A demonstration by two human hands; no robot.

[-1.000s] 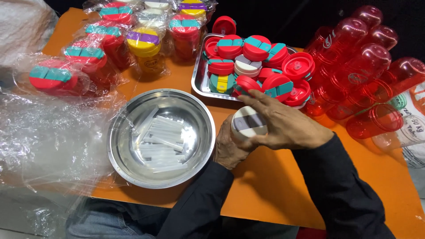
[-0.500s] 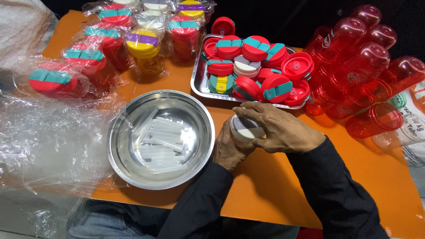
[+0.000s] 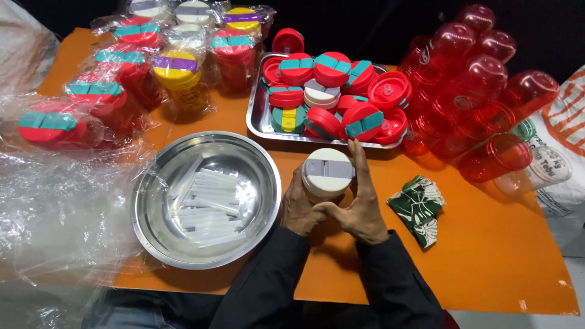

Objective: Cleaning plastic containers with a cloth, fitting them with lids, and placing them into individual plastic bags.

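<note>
Several wrapped cups with coloured lids (image 3: pixel 97 91) sit in crinkled clear plastic to the far left of the round steel bowl (image 3: pixel 152 201), which holds loose clear straws (image 3: pixel 207 204). Just right of that bowl, your left hand (image 3: pixel 297 210) wraps the lower side of the white cup with the white and grey flip lid (image 3: pixel 328 173), fingers closed on it, while your right hand (image 3: pixel 359 210) curls round the other side, index finger raised along the lid's edge and thumb pressing at the base. The cup stands between your palms, near the bowl's rim. Up and right of the bowl lies the steel tray of red, teal and white lids (image 3: pixel 262 122); further right, stacked clear red cups (image 3: pixel 481 79). I'd judge that an uneven squeeze could seat the lid crooked, or tip the cup against the bowl.
</note>
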